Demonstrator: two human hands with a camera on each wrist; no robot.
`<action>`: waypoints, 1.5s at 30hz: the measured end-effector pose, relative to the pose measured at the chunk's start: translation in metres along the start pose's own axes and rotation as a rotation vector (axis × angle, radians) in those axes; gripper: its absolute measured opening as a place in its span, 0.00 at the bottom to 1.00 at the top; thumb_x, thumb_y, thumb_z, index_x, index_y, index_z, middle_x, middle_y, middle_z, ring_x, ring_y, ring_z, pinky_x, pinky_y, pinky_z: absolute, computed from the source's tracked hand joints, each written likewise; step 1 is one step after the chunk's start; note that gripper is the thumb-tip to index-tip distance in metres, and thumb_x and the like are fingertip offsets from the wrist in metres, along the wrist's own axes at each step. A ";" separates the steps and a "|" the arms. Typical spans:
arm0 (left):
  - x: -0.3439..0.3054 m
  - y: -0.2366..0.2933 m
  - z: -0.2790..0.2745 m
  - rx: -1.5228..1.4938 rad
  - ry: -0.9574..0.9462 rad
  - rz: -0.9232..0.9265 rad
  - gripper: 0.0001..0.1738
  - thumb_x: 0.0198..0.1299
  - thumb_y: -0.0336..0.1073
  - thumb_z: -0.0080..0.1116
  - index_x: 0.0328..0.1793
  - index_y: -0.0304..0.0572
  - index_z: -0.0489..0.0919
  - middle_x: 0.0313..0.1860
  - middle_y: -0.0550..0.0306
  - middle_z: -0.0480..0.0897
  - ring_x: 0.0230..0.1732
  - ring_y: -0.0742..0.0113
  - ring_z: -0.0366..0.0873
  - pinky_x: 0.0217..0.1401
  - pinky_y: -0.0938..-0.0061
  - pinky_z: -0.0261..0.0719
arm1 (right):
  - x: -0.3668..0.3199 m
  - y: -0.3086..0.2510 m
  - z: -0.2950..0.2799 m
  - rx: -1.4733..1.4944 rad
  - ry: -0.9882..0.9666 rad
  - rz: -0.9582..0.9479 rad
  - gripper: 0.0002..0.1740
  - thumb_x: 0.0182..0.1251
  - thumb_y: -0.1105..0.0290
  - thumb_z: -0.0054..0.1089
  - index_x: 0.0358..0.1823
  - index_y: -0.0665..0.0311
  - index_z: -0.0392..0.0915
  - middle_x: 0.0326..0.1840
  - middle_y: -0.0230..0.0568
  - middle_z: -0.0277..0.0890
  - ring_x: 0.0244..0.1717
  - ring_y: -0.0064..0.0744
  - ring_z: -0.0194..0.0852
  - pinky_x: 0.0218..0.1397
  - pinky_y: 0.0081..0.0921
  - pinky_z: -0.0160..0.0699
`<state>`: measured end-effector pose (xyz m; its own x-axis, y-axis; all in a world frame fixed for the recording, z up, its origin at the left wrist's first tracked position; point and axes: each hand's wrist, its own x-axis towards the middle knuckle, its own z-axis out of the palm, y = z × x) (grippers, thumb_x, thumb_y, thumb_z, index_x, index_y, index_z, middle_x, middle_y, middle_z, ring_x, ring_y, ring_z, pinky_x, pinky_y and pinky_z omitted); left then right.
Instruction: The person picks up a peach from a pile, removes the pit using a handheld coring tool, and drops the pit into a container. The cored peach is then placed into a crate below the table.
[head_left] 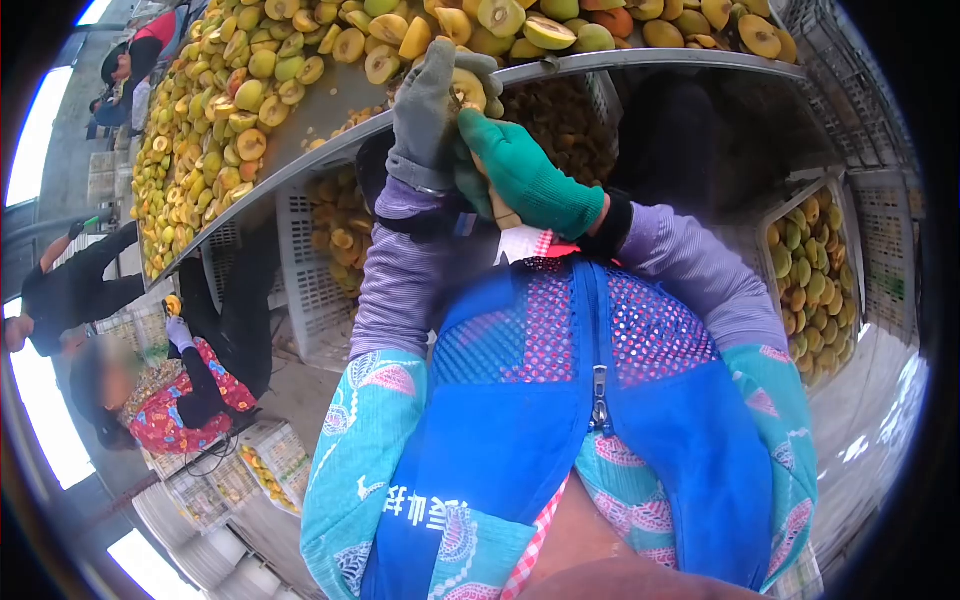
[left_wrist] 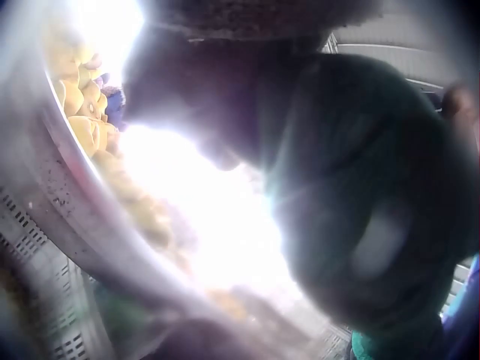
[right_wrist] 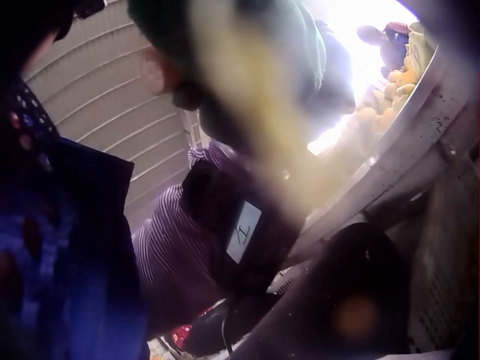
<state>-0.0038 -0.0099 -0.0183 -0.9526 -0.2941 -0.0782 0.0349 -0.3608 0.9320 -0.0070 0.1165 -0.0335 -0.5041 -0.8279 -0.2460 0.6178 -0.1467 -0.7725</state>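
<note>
In the head view, the grey-gloved left hand [head_left: 424, 118] holds a yellow cut fruit [head_left: 468, 88] near the metal table's front edge. The green-gloved right hand [head_left: 532, 176] touches the left one, its fingers curled round a thin object whose pale, handle-like end [head_left: 505, 212] sticks out below; the rest is hidden. A dark green glove [left_wrist: 360, 172] fills much of the left wrist view, against strong glare. In the right wrist view a blurred yellowish object [right_wrist: 259, 90] crosses in front of a green glove, above a sleeve with a dark, labelled band [right_wrist: 244, 232].
Halved fruit [head_left: 250, 95] covers the table, which has a raised metal rim [head_left: 650, 58]. Crates of fruit stand below it and at right [head_left: 815, 280]. Other people are at left, one in a red floral top [head_left: 190, 410] holding fruit. White crates and baskets stand lower left.
</note>
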 end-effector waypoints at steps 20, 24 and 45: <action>0.004 0.013 -0.009 0.061 -0.256 -0.011 0.24 0.69 0.50 0.46 0.39 0.34 0.80 0.29 0.49 0.80 0.28 0.65 0.77 0.32 0.75 0.76 | -0.011 -0.019 0.007 0.344 -0.291 0.240 0.21 0.74 0.45 0.40 0.37 0.55 0.66 0.18 0.26 0.59 0.16 0.23 0.55 0.20 0.26 0.60; 0.012 -0.004 -0.018 -0.323 -0.402 -0.134 0.24 0.69 0.52 0.47 0.40 0.36 0.80 0.31 0.49 0.81 0.32 0.65 0.77 0.35 0.75 0.76 | -0.012 -0.012 0.014 0.667 -0.357 0.211 0.21 0.76 0.46 0.38 0.38 0.54 0.70 0.17 0.19 0.54 0.15 0.16 0.52 0.21 0.20 0.55; 0.039 0.057 -0.119 1.379 0.601 -0.083 0.32 0.52 0.56 0.59 0.54 0.39 0.80 0.50 0.40 0.82 0.54 0.48 0.79 0.58 0.65 0.74 | 0.001 0.017 -0.038 0.056 0.094 0.394 0.19 0.71 0.46 0.49 0.36 0.55 0.70 0.19 0.25 0.64 0.15 0.17 0.60 0.16 0.15 0.61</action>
<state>-0.0027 -0.1476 -0.0100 -0.6635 -0.7469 0.0437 -0.6401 0.5969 0.4838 -0.0203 0.1337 -0.0688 -0.2739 -0.7737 -0.5713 0.8051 0.1405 -0.5762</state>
